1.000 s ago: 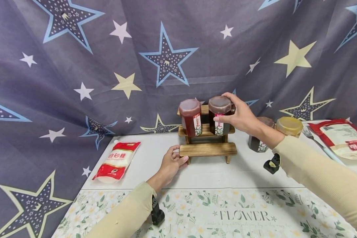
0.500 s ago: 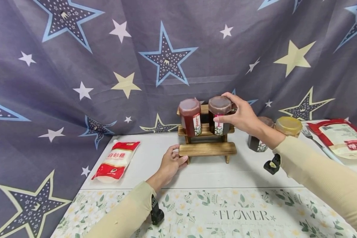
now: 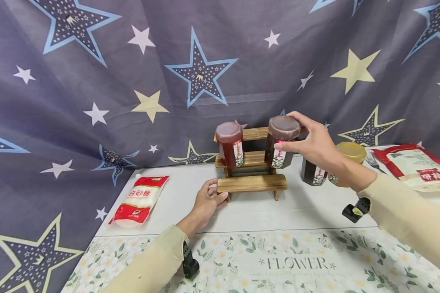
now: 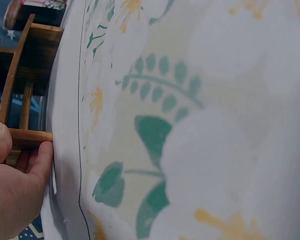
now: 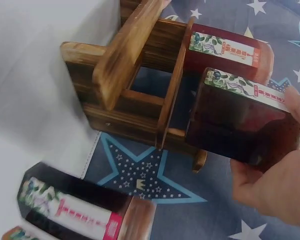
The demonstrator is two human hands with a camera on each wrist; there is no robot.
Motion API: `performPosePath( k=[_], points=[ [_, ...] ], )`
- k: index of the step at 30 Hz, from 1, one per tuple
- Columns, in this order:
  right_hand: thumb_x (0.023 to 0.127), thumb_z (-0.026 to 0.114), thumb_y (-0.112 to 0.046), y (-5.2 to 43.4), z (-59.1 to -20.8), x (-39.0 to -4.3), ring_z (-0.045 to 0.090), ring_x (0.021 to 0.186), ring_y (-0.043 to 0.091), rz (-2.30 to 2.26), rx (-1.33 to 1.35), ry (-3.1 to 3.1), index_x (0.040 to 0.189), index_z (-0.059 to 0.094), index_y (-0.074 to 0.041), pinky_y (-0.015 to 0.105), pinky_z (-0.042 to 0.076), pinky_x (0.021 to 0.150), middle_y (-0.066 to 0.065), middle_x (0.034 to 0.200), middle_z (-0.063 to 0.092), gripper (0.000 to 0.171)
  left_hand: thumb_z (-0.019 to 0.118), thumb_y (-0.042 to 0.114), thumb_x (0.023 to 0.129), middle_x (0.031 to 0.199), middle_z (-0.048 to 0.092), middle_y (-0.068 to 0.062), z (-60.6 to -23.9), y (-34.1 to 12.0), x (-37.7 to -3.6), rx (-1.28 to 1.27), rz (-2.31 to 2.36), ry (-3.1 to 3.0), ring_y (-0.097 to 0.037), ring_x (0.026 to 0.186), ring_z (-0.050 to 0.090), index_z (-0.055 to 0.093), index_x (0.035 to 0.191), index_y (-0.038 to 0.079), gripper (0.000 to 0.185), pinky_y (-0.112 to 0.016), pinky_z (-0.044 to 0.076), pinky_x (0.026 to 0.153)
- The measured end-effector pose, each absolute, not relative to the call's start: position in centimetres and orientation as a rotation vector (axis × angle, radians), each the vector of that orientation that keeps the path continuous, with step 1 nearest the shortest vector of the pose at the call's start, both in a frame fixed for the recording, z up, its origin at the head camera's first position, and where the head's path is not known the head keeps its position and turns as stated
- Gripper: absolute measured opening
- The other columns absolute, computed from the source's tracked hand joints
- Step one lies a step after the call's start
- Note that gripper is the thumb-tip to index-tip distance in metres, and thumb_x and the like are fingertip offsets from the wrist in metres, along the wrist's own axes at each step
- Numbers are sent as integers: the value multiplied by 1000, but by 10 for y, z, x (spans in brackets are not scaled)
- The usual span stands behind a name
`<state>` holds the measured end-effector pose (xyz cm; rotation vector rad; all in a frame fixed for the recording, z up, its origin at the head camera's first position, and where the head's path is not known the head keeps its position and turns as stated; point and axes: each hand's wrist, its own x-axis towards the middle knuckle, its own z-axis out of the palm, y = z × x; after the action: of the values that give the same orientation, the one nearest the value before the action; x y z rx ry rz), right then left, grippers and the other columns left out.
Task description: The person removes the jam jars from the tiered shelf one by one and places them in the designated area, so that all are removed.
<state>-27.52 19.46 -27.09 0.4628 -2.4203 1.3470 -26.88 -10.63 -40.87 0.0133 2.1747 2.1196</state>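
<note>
To the left of the right hand (image 3: pixel 317 140), just past the jar it is gripping, a red jar (image 3: pixel 229 144) is standing on the middle step of the wooden stand (image 3: pixel 251 184). Below the right hand, a second dark jar (image 3: pixel 313 173) is standing on the white table (image 3: pixel 256 215) with a yellow-lidded jar (image 3: pixel 352 151) beside it, which the right wrist is partly covering. Farther right of that hand, a fork (image 3: pixel 372 162) and a red-and-white bag (image 3: pixel 421 167) are lying. Well to the left of the left hand (image 3: pixel 206 202), a red-and-white packet (image 3: pixel 139 201) is lying.

The right hand is reaching in from the right, holding the dark jar (image 5: pixel 240 120) with its thumb across the label and fingers behind. That jar is hovering or resting by the stand's right end; I cannot tell which. The left hand is pinching the left end of the lowest step between thumb and fingers.
</note>
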Motion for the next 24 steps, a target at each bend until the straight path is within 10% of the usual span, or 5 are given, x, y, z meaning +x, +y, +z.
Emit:
performPosePath(
  k=[24],
  points=[
    [71, 87, -27, 254, -305, -225, 53, 93, 12, 1212, 313, -2464, 128, 56, -26, 14, 50, 63, -2, 114, 55, 65, 61, -3, 92, 112, 57, -21, -408, -107, -268, 9, 2114, 2174, -27, 101, 63, 36, 142, 6, 57, -39, 56, 91]
  ],
)
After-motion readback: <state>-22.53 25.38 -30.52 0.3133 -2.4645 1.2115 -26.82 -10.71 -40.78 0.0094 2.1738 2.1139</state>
